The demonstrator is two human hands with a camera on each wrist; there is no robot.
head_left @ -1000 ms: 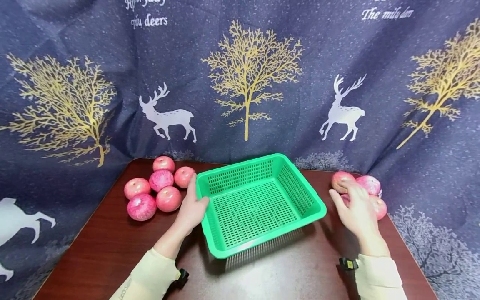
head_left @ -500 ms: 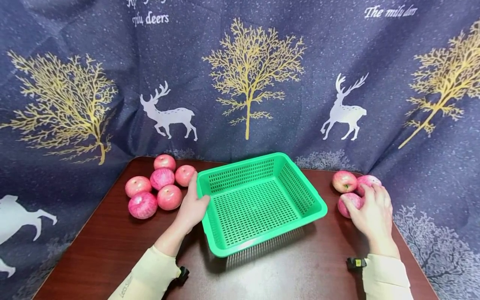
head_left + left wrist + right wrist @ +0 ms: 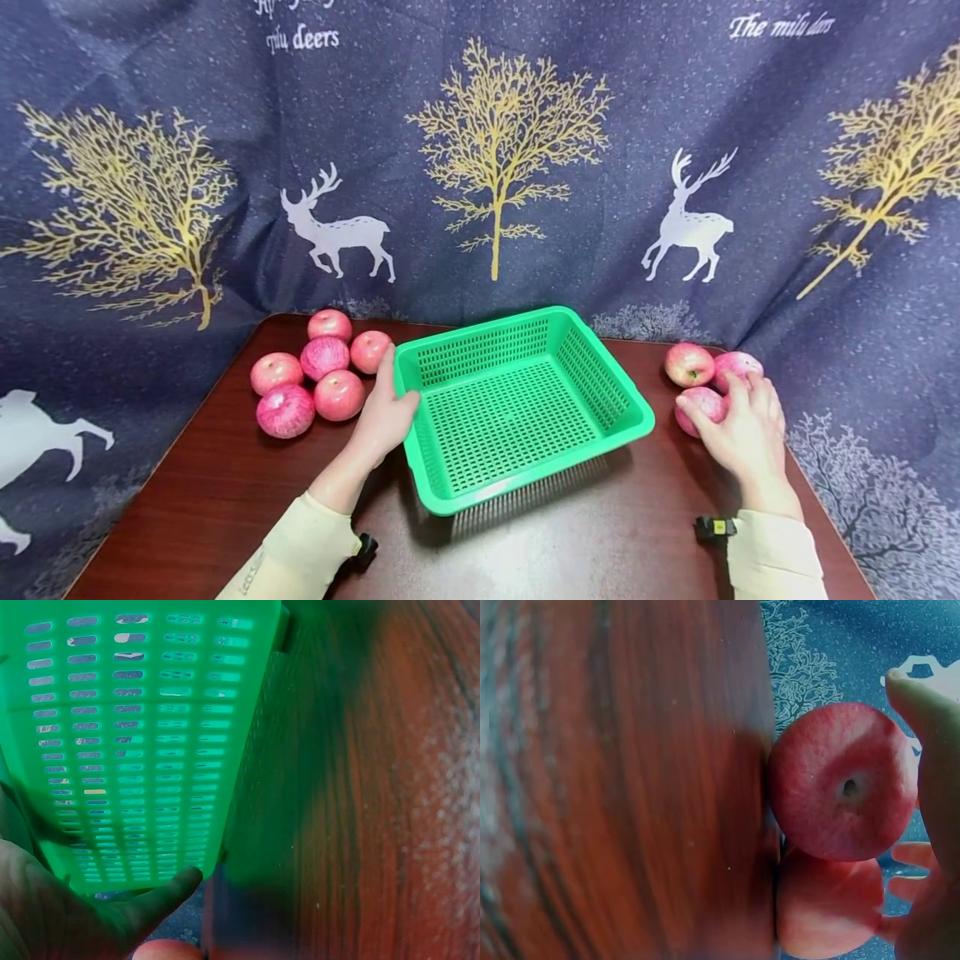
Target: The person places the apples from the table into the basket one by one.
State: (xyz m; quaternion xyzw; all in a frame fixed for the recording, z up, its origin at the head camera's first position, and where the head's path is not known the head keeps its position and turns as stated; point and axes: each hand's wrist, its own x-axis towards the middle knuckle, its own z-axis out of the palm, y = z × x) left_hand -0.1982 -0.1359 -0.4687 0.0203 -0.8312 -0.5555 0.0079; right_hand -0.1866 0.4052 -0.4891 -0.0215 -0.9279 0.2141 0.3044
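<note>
My left hand (image 3: 386,410) grips the left rim of a green plastic basket (image 3: 525,482), thumb over the inside and fingers outside. In the left wrist view, the basket's slotted wall (image 3: 142,750) fills much of the picture, with a fingertip at its lower edge. My right hand (image 3: 742,429) lies over the apples at the right, fingers spread and loosely bent. In the right wrist view, the thumb stands off beside a red apple (image 3: 840,784), and the other fingers reach over a second apple (image 3: 829,904). That second apple is hidden under the hand in the head view.
Several red apples (image 3: 324,358) cluster left of the basket, close to my left hand. Two more apples, one reddish-yellow (image 3: 689,365) and one pink (image 3: 738,367), sit behind my right hand. A dark blue curtain (image 3: 480,167) hangs behind the brown table (image 3: 202,492).
My right hand has shifted right and slightly toward me, uncovering the front-left apple and covering the one beside it. Over the last half second it stays nearly still. The left hand and basket stay put.
</note>
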